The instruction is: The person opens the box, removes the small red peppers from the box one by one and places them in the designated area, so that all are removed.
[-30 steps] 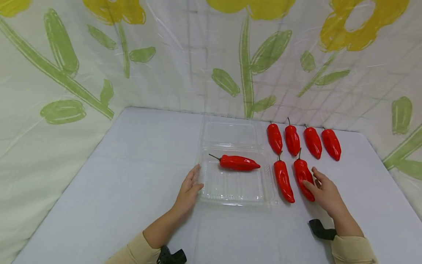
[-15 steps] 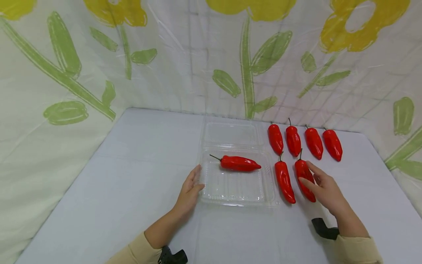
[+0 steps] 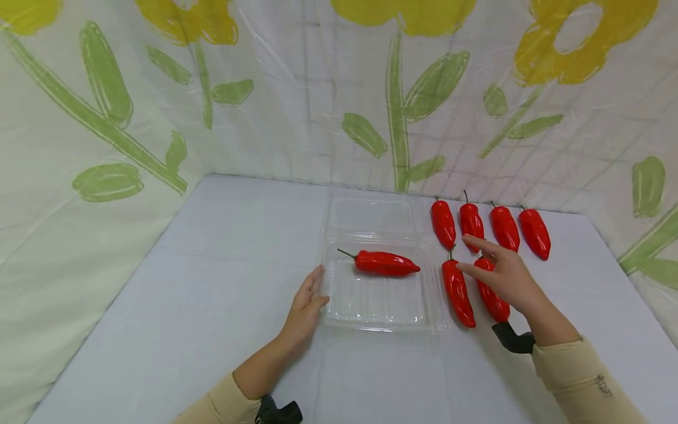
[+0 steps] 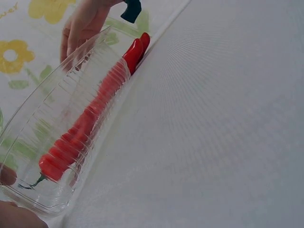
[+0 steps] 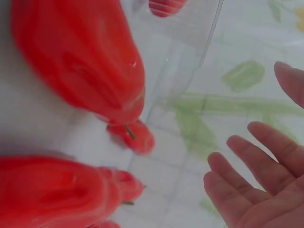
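Observation:
A clear plastic clamshell container [image 3: 381,306] lies open on the table, its lid [image 3: 373,212] folded away toward the back. Inside it a red chili pepper [image 3: 386,263] lies crosswise, stem to the left. My left hand [image 3: 303,306] holds the container by its left side, thumb at the front corner and fingers along the wall. My right hand [image 3: 503,274] is over the peppers to the right, fingers spread, with nothing in it. Below it lies a red chili pepper [image 3: 494,301], partly hidden. Another chili pepper [image 3: 458,294] lies between that one and the container.
Several more red chili peppers [image 3: 535,234] lie in a row at the back right of the white table [image 3: 212,294]. A flower-printed sheet [image 3: 286,118] hangs right behind the table's back edge. Dark wrist camera mounts [image 3: 514,340] stick out from the sleeves.
My right hand has left the front right pepper, which stays on the table, and moved up and left with its fingers spread. My left hand has stayed at the container's left side.

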The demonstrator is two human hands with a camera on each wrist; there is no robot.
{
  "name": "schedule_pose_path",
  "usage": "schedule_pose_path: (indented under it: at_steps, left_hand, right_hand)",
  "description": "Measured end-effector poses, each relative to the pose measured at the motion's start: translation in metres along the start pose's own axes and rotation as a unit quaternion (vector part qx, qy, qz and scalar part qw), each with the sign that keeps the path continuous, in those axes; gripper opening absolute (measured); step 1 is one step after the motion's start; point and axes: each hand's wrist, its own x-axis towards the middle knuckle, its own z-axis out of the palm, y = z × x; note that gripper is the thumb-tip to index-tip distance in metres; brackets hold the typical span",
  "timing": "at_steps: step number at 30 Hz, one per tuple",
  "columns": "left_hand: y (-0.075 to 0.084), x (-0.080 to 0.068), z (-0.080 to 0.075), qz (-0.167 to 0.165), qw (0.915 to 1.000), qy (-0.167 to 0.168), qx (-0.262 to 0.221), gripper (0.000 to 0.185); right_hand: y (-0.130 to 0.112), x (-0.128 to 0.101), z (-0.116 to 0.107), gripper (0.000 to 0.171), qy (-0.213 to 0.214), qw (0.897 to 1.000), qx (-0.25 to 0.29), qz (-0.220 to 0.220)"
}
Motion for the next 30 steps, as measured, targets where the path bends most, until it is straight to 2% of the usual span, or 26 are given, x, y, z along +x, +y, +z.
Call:
schedule_pose_path:
  at_steps: [10,18,30]
  left_hand:
    - [0.002,-0.001,0.0,0.002,1.0,0.005,-0.002,0.061]
    - [0.001,0.0,0.0,-0.003,1.0,0.004,0.0,0.061]
    - [0.0,0.0,0.001,0.004,1.0,-0.001,-0.003,0.062]
  right_hand:
    - [-0.032,0.02,0.006,0.072,-0.041,0.998,-0.035,-0.03]
    - [-0.048,0.027,0.013,0.067,-0.053,0.996,-0.036,-0.059]
    - [-0.07,0.049,0.038,0.059,-0.134,0.988,-0.022,-0.079]
